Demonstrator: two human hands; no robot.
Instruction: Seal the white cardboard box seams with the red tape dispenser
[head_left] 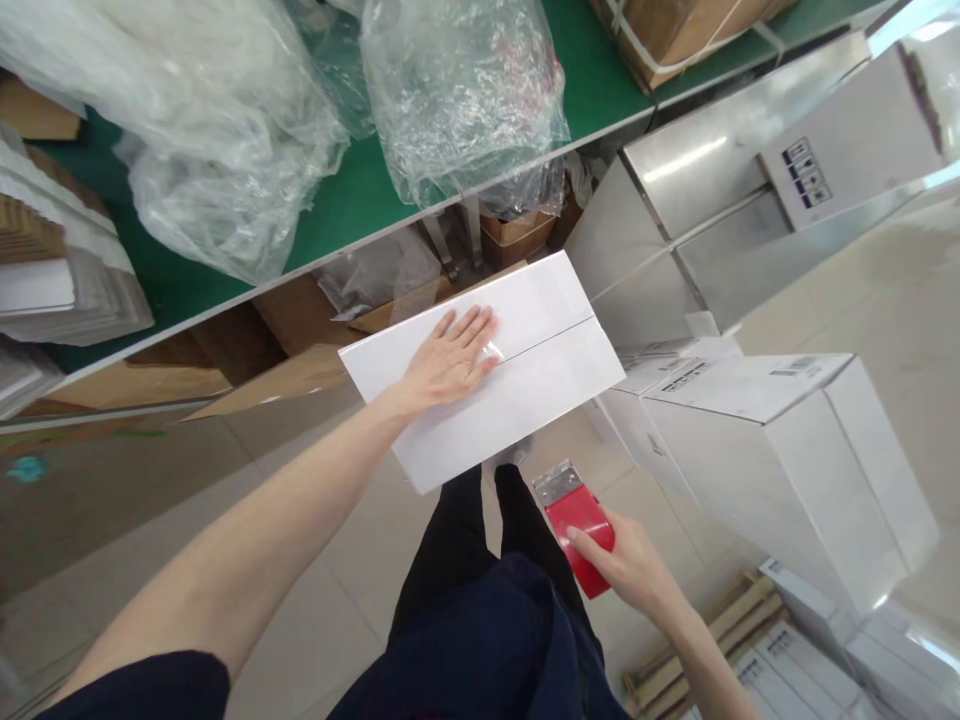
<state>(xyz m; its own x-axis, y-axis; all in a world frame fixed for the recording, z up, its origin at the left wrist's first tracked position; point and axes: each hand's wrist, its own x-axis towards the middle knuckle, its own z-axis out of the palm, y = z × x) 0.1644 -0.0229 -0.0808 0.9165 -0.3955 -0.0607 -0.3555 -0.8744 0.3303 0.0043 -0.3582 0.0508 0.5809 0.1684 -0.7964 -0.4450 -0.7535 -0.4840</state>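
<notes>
In front of me is a white cardboard box (540,370) with a seam running along its top face. My left hand (454,355) lies flat on that face with its fingers stretched out, over the seam. A small piece of clear tape (491,352) glints beside the fingers. Lower and to the right, my right hand (622,555) is wrapped round a red tape dispenser (577,525) with a metal front plate. The dispenser is apart from the box.
A green-topped table (360,180) bears clear plastic bags (465,90), stacked flat cardboard (71,250) and a strapped brown carton (675,35). White boxes (780,450) stand at the right, near a metal cabinet (637,225). A wooden pallet (697,640) lies at the lower right.
</notes>
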